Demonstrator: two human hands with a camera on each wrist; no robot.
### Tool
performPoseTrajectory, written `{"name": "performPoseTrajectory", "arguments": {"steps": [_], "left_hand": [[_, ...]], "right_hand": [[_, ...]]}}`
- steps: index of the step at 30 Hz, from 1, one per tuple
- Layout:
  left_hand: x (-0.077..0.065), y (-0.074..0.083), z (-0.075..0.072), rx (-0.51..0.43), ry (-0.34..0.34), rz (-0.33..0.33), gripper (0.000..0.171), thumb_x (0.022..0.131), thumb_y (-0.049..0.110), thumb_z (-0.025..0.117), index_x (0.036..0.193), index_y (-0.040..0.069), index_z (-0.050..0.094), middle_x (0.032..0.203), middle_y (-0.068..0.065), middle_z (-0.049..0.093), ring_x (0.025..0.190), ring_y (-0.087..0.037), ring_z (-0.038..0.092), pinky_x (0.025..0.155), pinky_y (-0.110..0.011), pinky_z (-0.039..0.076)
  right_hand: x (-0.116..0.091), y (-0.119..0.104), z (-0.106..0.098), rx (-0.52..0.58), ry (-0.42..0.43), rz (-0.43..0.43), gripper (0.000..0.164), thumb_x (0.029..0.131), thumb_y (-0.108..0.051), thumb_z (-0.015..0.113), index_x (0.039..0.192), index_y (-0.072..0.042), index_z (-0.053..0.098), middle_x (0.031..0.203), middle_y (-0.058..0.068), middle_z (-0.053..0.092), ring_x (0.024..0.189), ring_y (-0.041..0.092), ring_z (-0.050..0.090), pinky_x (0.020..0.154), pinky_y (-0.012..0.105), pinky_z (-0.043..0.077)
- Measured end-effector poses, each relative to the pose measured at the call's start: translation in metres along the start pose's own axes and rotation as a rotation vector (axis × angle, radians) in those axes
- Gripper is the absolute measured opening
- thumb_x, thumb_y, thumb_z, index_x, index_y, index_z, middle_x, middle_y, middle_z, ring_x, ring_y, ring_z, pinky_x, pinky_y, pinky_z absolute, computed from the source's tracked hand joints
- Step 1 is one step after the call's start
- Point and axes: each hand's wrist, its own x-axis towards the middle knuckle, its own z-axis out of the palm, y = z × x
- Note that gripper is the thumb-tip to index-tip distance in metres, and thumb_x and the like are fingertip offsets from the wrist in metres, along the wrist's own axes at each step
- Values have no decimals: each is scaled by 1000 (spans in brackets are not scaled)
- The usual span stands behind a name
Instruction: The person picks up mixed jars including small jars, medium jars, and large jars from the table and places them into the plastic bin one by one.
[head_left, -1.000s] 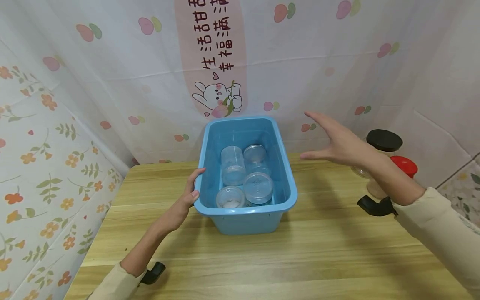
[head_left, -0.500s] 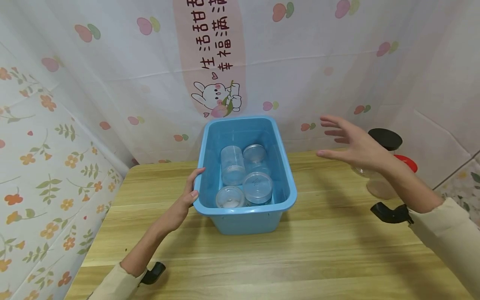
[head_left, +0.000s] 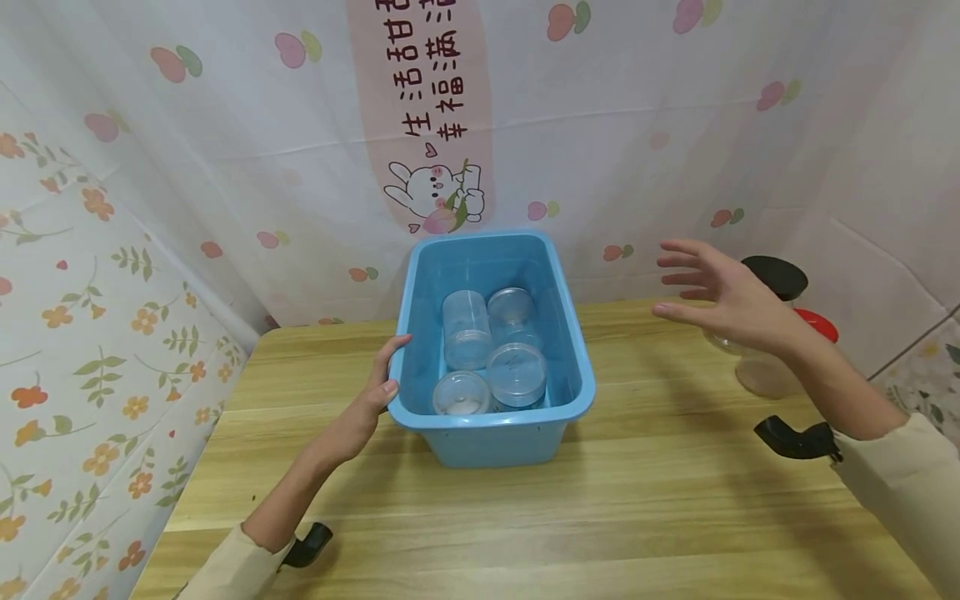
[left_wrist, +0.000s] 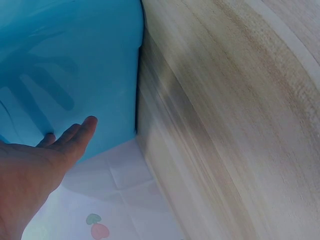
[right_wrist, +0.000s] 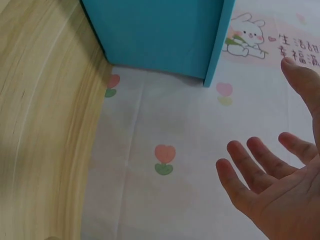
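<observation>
A blue plastic tub [head_left: 491, 442] stands on the wooden table, with several clear plastic jars [head_left: 517, 375] inside, some upright and one lying on its side. My left hand [head_left: 367, 404] holds the tub's left rim, a fingertip and the thumb over the edge. In the left wrist view, other fingers [left_wrist: 82, 135] of that hand lie along the outer wall. To the right of the tub, my right hand [head_left: 720, 292] is raised in the air with its fingers spread and nothing in them. It partly covers a jar with a black lid [head_left: 776, 275] and one with a red lid [head_left: 821, 323].
Behind the table [head_left: 562, 533] hangs a white printed curtain [head_left: 600, 142] with a rabbit picture, close behind the tub. A flowered cloth [head_left: 112, 350] hangs at the left. Black wrist mounts [head_left: 798, 440] stick out from both forearms.
My right hand has drawn away from the tub, moving right and slightly down toward the lidded jars. My left hand and the tub have stayed put.
</observation>
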Motion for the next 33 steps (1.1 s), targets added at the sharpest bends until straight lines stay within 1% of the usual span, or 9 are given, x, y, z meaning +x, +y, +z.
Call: {"name": "performPoseTrajectory", "arguments": {"steps": [2, 4, 8, 11, 15, 21, 26, 30, 33], "left_hand": [[0, -1, 0, -1, -1, 0, 61, 104, 42, 26, 160, 27, 5, 163, -16, -7, 141, -49, 16, 101, -69, 28], [0, -1, 0, -1, 2, 0, 61, 104, 42, 26, 160, 27, 5, 163, -17, -7, 141, -49, 16, 101, -69, 28], [1, -1, 0, -3, 1, 4, 61, 104, 41, 26, 160, 27, 6, 163, -17, -6, 141, -49, 16, 101, -69, 28], [1, -1, 0, -3, 1, 7, 61, 104, 40, 26, 160, 26, 6, 163, -17, -6, 142, -48, 15, 101, -68, 28], [1, 0, 0, -3, 4, 5, 61, 103, 39, 27, 160, 27, 6, 163, -16, -7, 142, -47, 15, 101, -68, 27], [0, 1, 0, -3, 1, -5, 61, 103, 39, 26, 160, 28, 5, 164, -14, -8, 142, -47, 15, 102, -69, 26], [1, 2, 1, 3, 1, -1, 61, 104, 41, 26, 160, 28, 5, 164, -15, -8, 142, -48, 15, 102, -70, 27], [0, 1, 1, 0, 2, -2, 60, 104, 40, 25, 160, 28, 5, 163, -15, -8, 142, -48, 15, 101, -69, 27], [0, 0, 1, -1, 5, -5, 60, 104, 39, 25, 160, 29, 5, 163, -15, -8, 142, -49, 15, 101, -70, 27]], "right_hand": [[-3, 2, -2, -2, 2, -5, 86, 86, -6, 81, 157, -18, 35, 149, 14, 46, 128, 40, 52, 91, 12, 42], [-6, 3, -4, -1, 7, -9, 85, 87, -6, 81, 157, -20, 35, 149, 13, 47, 127, 35, 53, 91, 13, 43], [-12, 6, -10, -4, 23, -9, 81, 89, -6, 79, 156, -22, 38, 148, 12, 48, 124, 18, 56, 91, 13, 44], [-16, 9, -14, 2, 46, -1, 76, 89, -5, 79, 154, -20, 42, 147, 10, 49, 121, 9, 56, 91, 13, 44], [-21, 14, -20, 22, 80, 18, 69, 89, -3, 77, 150, -15, 47, 145, 4, 50, 120, 6, 56, 91, 14, 44], [-32, 22, -30, 21, 120, 81, 60, 92, -5, 75, 146, -14, 51, 140, -6, 53, 115, -2, 56, 86, 11, 44], [-42, 28, -36, 51, 150, 96, 58, 93, -2, 73, 146, -12, 51, 136, -8, 55, 115, -2, 56, 86, 10, 44], [-49, 34, -41, 45, 177, 91, 59, 93, 1, 72, 146, -11, 51, 135, -8, 54, 113, -3, 56, 86, 8, 43], [-55, 38, -46, 33, 199, 104, 59, 93, -1, 72, 147, -13, 50, 134, -8, 54, 111, -4, 56, 85, 7, 43]]}}
